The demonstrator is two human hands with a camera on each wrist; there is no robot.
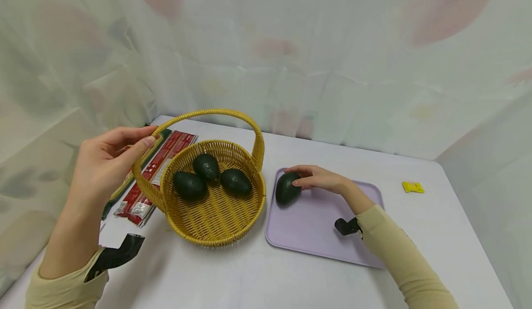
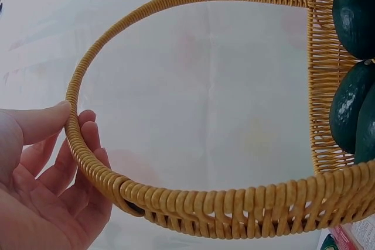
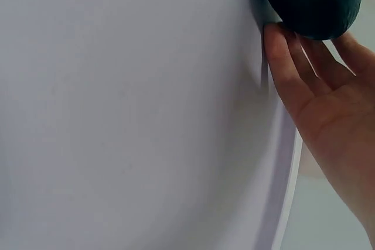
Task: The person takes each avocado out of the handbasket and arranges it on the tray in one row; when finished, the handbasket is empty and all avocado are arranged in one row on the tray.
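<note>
Left hand (image 1: 105, 159) on the basket handle (image 1: 208, 113): thumb over the top of the loop near its left end, fingers loosely behind it. The left wrist view shows the thumb pressed on the wrap and the fingers (image 2: 88, 162) relaxed rather than clenched, so it is a light pinch, not a full grip. Palm is cut off at the frame edge there.

Right hand (image 1: 317, 178) rests on an avocado (image 1: 287, 187), fingers reaching over its top. The right wrist view shows the fingers nearly straight along the fruit's side, thumb out of frame; touching it more than gripping it. That avocado sits at the near-left corner of the lilac tray (image 1: 316, 235), just beside the basket. Only its lower end shows in the right wrist view.

Wicker basket (image 1: 216, 221) stands on the white tabletop (image 1: 249, 276), three avocados (image 1: 205, 166) inside, close together toward the far side. In the left wrist view they are cropped at the right edge.

Left of the basket: red-and-white packets (image 1: 160, 170), partly hidden behind the rim and the left hand; print unreadable. A small yellow item (image 1: 413, 187) lies well apart to the right, too small to identify. Black wrist mounts (image 1: 348, 226) show on both forearms
</note>
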